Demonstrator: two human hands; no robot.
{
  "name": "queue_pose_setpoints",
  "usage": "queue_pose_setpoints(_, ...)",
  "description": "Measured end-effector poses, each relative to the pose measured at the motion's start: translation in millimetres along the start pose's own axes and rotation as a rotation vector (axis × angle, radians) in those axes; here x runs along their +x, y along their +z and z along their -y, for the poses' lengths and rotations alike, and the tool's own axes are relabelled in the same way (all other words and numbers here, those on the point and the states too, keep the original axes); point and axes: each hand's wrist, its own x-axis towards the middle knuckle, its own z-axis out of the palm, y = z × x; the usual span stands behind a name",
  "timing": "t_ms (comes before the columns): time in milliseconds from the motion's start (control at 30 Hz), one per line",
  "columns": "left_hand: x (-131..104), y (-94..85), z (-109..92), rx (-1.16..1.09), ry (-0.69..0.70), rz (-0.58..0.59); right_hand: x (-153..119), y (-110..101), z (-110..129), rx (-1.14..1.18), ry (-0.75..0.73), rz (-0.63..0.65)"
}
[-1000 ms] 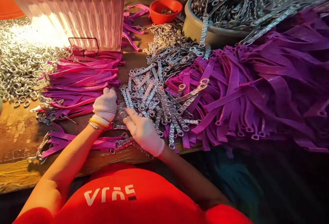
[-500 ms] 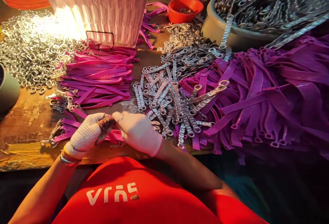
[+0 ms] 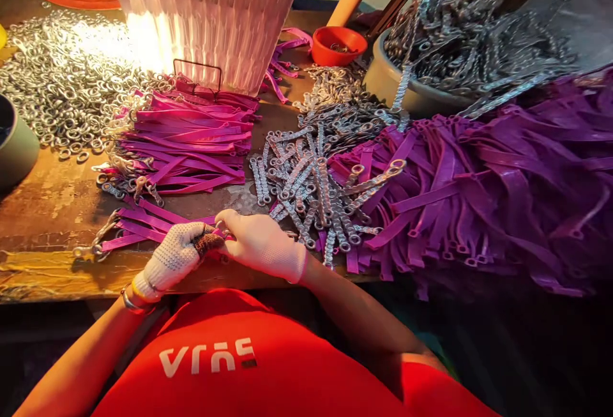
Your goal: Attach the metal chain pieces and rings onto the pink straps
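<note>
My left hand [image 3: 176, 254], in a white dotted glove with dark worn fingertips, is closed around the end of a purple strap [image 3: 224, 234]. Fingertips of my right hand [image 3: 265, 246], also in a white glove, pinch the same strap end, and a small bit of metal shows there. Both hands meet above the table's near edge, and the rest of the held strap is hidden behind them. Just beyond my left hand lie a few purple straps [image 3: 138, 225] with metal links at their left ends. Farther back is a larger row of such straps [image 3: 191, 142].
Loose metal rings [image 3: 52, 85] are heaped at left beside a grey-green container [image 3: 18, 149]. Twisted metal links [image 3: 311, 181] lie mid-table. Purple straps [image 3: 469, 187] pile up at right before a bucket [image 3: 412, 88] of metal pieces. A red bowl [image 3: 338, 46] and ribbed translucent sheet [image 3: 211, 15] stand behind.
The view has shifted a little. My hands remain together, but the right fingers have moved around the strap end, and more of its purple and metal shows between them.
</note>
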Motion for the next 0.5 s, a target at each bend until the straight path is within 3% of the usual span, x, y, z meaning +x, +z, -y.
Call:
queue_pose_setpoints(100,-3.0,4.9,6.2,0.091,0.092,0.006,-2.4,9.2,0.3,-0.108,-0.037,0.001)
queue_pose_setpoints(300,-0.8,2.6,3.5,0.149,0.063,0.134,-9.3,30.1,0.2,-0.296,-0.192,-0.109)
queue_pose_setpoints(400,0.1,-28.0,-7.7,0.343,0.091,0.173,-9.6,27.5,-8.8,-0.310,-0.179,-0.170)
queue_pose_setpoints(500,-6.3,-79.8,-9.3,0.621,0.026,0.046,-13.8,24.0,-20.4,-0.309,-0.024,-0.174)
